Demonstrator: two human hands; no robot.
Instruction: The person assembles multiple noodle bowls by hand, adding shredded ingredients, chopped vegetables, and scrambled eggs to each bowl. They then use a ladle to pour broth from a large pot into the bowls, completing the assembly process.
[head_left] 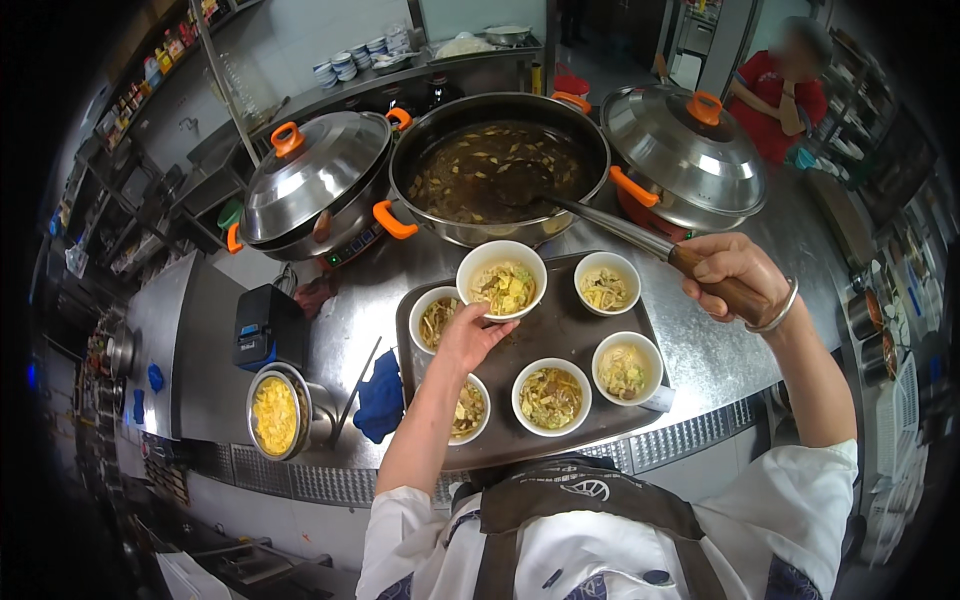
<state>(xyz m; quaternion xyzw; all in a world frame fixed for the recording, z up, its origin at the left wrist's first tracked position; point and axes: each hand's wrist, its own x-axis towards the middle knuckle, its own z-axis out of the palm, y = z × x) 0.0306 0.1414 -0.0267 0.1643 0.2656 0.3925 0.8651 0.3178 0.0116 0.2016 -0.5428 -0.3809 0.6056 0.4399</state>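
Observation:
My left hand (pixel 472 337) is closed on a white bowl (pixel 502 281) of yellow and pale food, lifted above the tray near the big pot. In my right hand (pixel 738 277) is the wooden handle of a ladle (pixel 618 230); its head dips into the brown broth of the open pot (pixel 497 170) and is partly hidden there. Below, a brown tray (pixel 530 335) bears several white bowls with noodle-like food, among them a front middle bowl (pixel 551 397), a right bowl (pixel 627 367) and a far right bowl (pixel 607 283). My left forearm partly covers the bowls at the left.
Lidded pots stand left (pixel 318 175) and right (pixel 684 150) of the open one. A metal container of yellow food (pixel 278 412), a blue cloth (pixel 380 398) and a black box (pixel 268 328) lie left of the tray. A person in red (pixel 780 105) is at the far right.

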